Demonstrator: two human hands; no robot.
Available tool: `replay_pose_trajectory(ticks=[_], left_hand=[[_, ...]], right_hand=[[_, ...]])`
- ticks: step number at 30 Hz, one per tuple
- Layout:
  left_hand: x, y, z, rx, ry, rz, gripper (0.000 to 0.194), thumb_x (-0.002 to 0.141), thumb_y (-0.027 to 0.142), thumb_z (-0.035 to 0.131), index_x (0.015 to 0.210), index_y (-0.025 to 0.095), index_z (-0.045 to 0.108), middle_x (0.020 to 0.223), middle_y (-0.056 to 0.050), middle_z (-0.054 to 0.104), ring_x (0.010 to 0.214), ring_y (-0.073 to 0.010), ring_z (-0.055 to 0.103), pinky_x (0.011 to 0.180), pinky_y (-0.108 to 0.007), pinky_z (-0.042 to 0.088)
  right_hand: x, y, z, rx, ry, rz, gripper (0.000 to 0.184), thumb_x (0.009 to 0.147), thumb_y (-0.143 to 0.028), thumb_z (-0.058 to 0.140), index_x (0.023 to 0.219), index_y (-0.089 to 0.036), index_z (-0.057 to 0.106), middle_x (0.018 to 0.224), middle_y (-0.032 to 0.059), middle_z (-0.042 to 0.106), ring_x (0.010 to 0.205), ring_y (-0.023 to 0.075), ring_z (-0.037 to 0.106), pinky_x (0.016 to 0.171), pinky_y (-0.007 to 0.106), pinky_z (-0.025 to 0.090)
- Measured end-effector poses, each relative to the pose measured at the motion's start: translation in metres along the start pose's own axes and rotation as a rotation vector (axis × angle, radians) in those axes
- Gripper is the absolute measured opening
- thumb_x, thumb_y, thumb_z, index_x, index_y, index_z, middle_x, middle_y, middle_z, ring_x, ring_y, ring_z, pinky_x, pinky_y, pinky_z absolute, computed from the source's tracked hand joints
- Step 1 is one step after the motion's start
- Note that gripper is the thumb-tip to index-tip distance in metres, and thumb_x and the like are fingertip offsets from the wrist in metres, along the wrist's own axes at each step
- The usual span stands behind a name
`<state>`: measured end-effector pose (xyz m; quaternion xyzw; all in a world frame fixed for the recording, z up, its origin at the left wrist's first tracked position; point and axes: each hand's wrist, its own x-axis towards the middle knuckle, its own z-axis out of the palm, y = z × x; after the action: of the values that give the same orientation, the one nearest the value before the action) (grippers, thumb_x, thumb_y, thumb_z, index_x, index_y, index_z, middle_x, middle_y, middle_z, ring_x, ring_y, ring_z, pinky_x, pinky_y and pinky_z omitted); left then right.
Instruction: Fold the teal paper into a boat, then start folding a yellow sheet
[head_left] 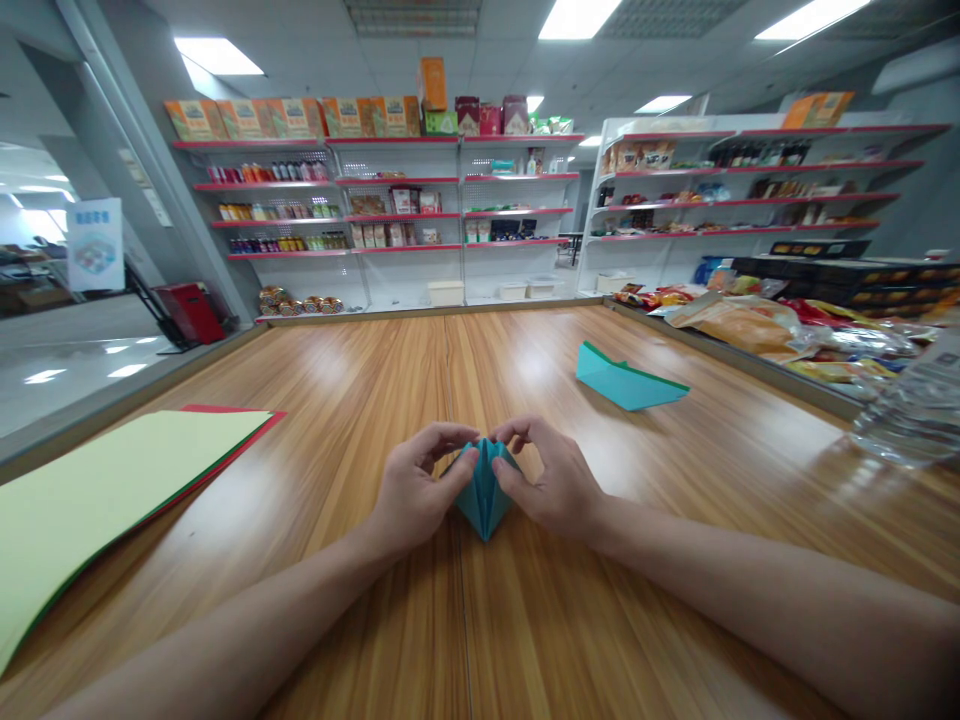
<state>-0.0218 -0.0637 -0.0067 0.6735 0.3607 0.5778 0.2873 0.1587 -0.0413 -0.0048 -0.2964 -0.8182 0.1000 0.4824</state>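
Note:
A small folded teal paper piece (484, 495) rests on the wooden table (525, 620), its point toward me. My left hand (412, 490) pinches its left flap with curled fingers. My right hand (551, 480) pinches the right flap the same way. Both hands touch the paper at its upper edge, thumbs close together over the middle crease.
A second folded teal paper shape (626, 380) lies farther back on the right. A stack of coloured paper sheets (97, 490), pale green on top, lies at the left. Snack packets (750, 320) and clear plastic (907, 410) sit at the right edge. Store shelves (390, 210) stand behind.

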Motion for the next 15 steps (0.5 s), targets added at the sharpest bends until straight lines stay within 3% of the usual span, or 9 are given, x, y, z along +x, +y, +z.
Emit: replay_pose_trajectory(ticks=[5,10,15], left_hand=[[-0.004,0.005,0.000,0.028,-0.038,0.121,0.017,0.083,0.015,0.063,0.099,0.021,0.067,0.092,-0.003,0.070,0.086,-0.0149,0.066,0.078,-0.024,0.053],[-0.002,0.013,-0.001,0.117,-0.067,0.281,0.021,0.081,0.009,0.062,0.099,0.020,0.067,0.089,-0.004,0.070,0.080,-0.0146,0.066,0.072,-0.023,0.052],[0.002,0.015,-0.001,0.106,-0.052,0.279,0.016,0.082,0.009,0.062,0.093,0.018,0.069,0.083,-0.004,0.070,0.075,-0.0144,0.065,0.068,-0.024,0.052]], right_hand=[[0.000,0.000,-0.001,0.040,0.041,-0.072,0.023,0.079,-0.020,0.057,0.100,-0.020,0.048,0.089,0.0048,0.061,0.080,0.0170,0.059,0.070,0.031,0.049],[0.004,-0.001,-0.003,0.065,0.010,-0.240,0.022,0.082,-0.015,0.054,0.103,-0.021,0.053,0.087,0.0035,0.063,0.079,0.0157,0.061,0.070,0.029,0.050],[0.003,-0.002,-0.004,0.071,0.006,-0.214,0.019,0.085,-0.012,0.053,0.102,-0.020,0.054,0.089,0.0060,0.065,0.081,0.0169,0.062,0.071,0.030,0.050]])
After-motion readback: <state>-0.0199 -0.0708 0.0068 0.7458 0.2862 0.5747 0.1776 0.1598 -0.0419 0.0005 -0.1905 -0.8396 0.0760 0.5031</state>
